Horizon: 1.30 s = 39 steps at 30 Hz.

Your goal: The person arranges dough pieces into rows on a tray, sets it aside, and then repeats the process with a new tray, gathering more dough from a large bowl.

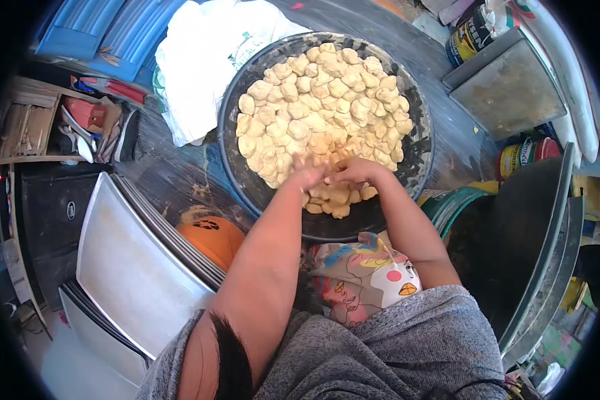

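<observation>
A wide black basin (228,143) holds a heap of pale, rounded dough pieces (327,87), with yellowish powder over those near the middle. Both hands are over the near part of the heap, close together. My left hand (307,175) has its fingers spread toward the dough, slightly blurred. Beside it, my right hand (355,171) is turned inward with bent fingers pressed together near the left thumb. Whatever lies between those fingers is hidden. Just below the hands are more dough pieces, close to the basin's near wall.
White plastic sacking (197,67) lies left of the basin. Metal trays (137,260) lean at the left near an orange rounded object (213,240). Large dark round pans (513,233) stand at the right. A square metal container (510,87) and paint cans (470,40) are farther right.
</observation>
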{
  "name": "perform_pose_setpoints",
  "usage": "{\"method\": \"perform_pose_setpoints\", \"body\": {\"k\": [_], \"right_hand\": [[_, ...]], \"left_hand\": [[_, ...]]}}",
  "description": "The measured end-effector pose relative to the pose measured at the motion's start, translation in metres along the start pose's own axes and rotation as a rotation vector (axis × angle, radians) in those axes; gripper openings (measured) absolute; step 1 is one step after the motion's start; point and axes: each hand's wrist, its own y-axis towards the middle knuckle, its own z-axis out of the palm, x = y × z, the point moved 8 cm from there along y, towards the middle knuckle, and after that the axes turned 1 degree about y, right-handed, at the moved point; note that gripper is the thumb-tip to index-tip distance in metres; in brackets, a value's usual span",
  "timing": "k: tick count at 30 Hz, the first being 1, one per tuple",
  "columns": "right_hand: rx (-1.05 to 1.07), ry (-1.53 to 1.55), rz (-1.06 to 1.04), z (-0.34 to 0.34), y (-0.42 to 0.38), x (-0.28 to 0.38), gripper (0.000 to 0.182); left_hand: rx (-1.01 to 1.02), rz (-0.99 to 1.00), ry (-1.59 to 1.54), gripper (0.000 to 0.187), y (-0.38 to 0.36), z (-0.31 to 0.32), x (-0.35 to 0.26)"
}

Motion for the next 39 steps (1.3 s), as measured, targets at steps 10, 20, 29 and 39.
{"method": "perform_pose_setpoints", "body": {"k": [10,20,29,39], "right_hand": [[-0.081,0.004,-0.155,0.002,0.010,0.005,0.076],[-0.128,-0.077,-0.201,0.027,0.021,0.045,0.071],[0.156,0.262,0.368,0.032,0.009,-0.085,0.085],[0.215,0.641,0.312,0.058,-0.017,-0.036,0.091]], "left_hand": [[-0.052,-0.124,-0.534,0.067,0.043,-0.018,0.065],[0.181,-0.152,-0.450,0.064,-0.014,-0.024,0.040],[0.377,0.064,0.420,0.093,-0.041,0.003,-0.011],[-0.235,-0.050,0.204,0.077,-0.009,-0.029,0.032]]}}
